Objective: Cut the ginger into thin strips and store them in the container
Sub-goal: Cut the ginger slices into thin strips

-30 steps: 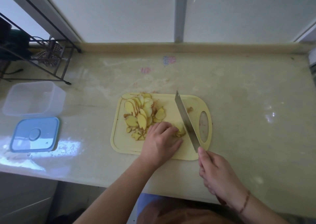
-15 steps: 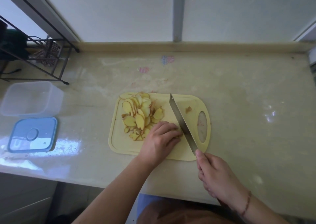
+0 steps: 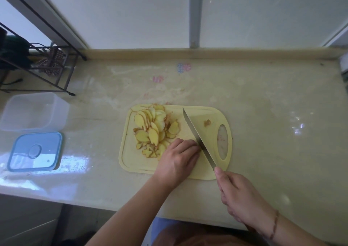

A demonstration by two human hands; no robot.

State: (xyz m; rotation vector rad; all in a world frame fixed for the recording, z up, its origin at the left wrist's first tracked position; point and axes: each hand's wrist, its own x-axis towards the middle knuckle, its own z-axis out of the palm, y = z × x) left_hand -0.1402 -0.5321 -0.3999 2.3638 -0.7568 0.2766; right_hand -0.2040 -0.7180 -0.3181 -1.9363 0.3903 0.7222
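Note:
A pile of pale yellow ginger slices point(image 3: 154, 127) lies on the left half of a yellow cutting board point(image 3: 131, 161). My left hand point(image 3: 178, 159) sits on the board with curled fingers over the ginger being cut, which is hidden beneath them. My right hand point(image 3: 239, 195) grips the handle of a knife point(image 3: 197, 138), whose blade runs diagonally across the board and lies against my left fingertips. A small ginger scrap point(image 3: 207, 123) sits right of the blade. The clear plastic container point(image 3: 33, 112) stands open at the far left, its blue lid point(image 3: 35, 150) flat in front of it.
A black wire rack point(image 3: 47, 67) stands at the back left corner by the window frame. The beige counter point(image 3: 282, 133) ends in a raised lip at the back and a front edge just below my forearms.
The knife blade has shifted left toward my left fingertips, covering the ginger piece seen earlier beside the blade. My left hand has stayed on the board.

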